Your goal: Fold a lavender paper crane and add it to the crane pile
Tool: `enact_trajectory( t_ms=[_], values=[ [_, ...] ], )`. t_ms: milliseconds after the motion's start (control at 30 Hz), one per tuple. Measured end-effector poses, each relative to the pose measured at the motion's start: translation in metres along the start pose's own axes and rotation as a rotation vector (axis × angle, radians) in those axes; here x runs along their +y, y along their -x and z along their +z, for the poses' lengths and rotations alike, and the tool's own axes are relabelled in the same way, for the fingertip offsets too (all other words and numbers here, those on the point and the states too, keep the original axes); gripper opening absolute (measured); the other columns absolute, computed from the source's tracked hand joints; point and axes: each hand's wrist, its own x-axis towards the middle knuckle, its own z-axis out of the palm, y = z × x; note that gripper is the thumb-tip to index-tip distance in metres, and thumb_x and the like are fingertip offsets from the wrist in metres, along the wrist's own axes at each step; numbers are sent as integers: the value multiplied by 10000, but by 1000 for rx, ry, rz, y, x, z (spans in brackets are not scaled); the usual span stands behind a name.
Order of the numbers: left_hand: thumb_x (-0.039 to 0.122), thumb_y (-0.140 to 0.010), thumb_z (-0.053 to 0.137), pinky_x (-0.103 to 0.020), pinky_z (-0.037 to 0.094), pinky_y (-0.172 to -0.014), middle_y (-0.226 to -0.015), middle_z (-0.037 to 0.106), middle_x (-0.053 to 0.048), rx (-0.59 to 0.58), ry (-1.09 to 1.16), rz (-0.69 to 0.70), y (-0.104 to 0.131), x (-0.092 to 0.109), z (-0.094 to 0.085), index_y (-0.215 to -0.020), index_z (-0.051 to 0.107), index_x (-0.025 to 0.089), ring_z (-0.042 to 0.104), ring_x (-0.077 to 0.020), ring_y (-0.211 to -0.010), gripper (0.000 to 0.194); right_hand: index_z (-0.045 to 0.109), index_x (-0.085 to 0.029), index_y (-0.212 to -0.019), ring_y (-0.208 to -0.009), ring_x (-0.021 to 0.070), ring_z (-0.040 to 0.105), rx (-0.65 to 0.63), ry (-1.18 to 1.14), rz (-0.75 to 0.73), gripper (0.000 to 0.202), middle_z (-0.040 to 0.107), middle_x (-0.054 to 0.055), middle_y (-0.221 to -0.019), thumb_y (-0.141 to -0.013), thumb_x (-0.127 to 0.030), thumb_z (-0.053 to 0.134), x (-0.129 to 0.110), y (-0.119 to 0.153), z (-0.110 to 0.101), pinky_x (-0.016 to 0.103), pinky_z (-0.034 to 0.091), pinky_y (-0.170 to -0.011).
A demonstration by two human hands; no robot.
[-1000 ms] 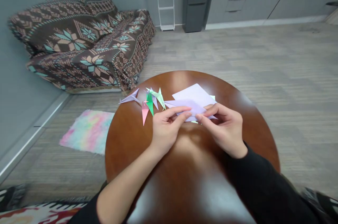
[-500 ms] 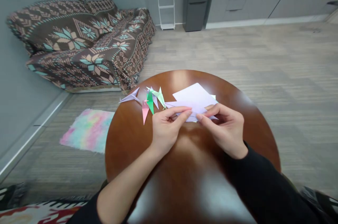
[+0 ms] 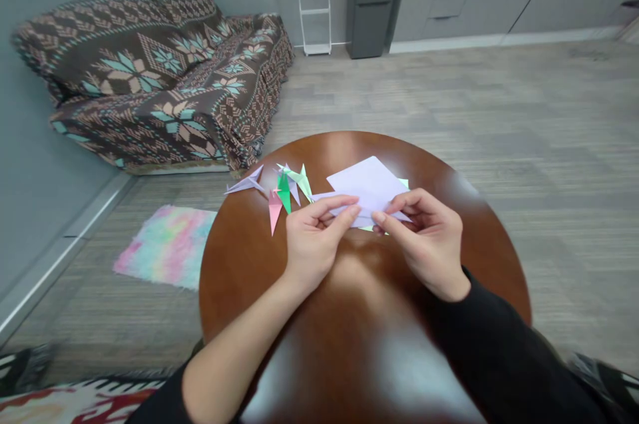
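Observation:
Between my two hands is a piece of folded lilac paper (image 3: 366,215), held above the near edge of the stacked sheets. My left hand (image 3: 318,232) pinches its left part between thumb and forefinger. The thumb and fingers of my right hand (image 3: 430,237) are closed on its right part. Just beyond lies a stack of origami sheets (image 3: 368,176), lilac on top, with pale green edges showing. Folded paper birds lie to the left: a lilac one (image 3: 247,182), a pink one (image 3: 274,206), a green one (image 3: 284,191) and a pale green one (image 3: 302,180), some overlapping.
All of this rests on a round brown table (image 3: 239,264) with a glossy top. A sofa (image 3: 164,78) under a patterned cover stands at the far left, near a fluffy pastel rug (image 3: 164,244). Grey cabinets (image 3: 479,1) line the far wall.
Both hands stay almost in place, still gripping the folded lilac paper. The right fingers have shifted slightly along it, and the paper has tilted a little.

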Motion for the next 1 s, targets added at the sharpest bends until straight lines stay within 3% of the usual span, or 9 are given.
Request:
enact_trajectory(
  t_ms=[200,433,600,1000],
  values=[
    [265,-760,817,-175,533,-515,-641,727,1,35,1,24,-1,0,0,-877,811,169,584,-70,-484,152,654,-202,-850,-607,142,706,-14,-77,22,178,705,-5,-764,-791,-232,819,1,-4,1,262,584,-565],
    [275,-777,805,-238,631,-664,-788,773,-25,47,51,33,-5,-1,-1,-865,789,163,722,-136,-669,143,690,-190,-817,-601,148,713,46,-35,25,139,706,-3,-702,-793,-233,821,4,-6,0,270,599,-605],
    [261,-687,873,-220,625,-648,-822,758,-23,-34,105,-16,-5,2,-1,-884,758,150,739,-143,-670,254,695,-187,-838,-627,156,730,56,24,-27,112,719,6,-734,-812,-211,802,4,-4,1,267,610,-610],
    [240,-688,865,-211,613,-618,-784,745,-17,30,70,-13,-4,1,0,-816,747,153,713,-124,-622,195,712,-169,-756,-610,139,749,62,-41,-30,107,760,12,-692,-786,-119,801,2,-1,3,211,617,-617]
  ],
)
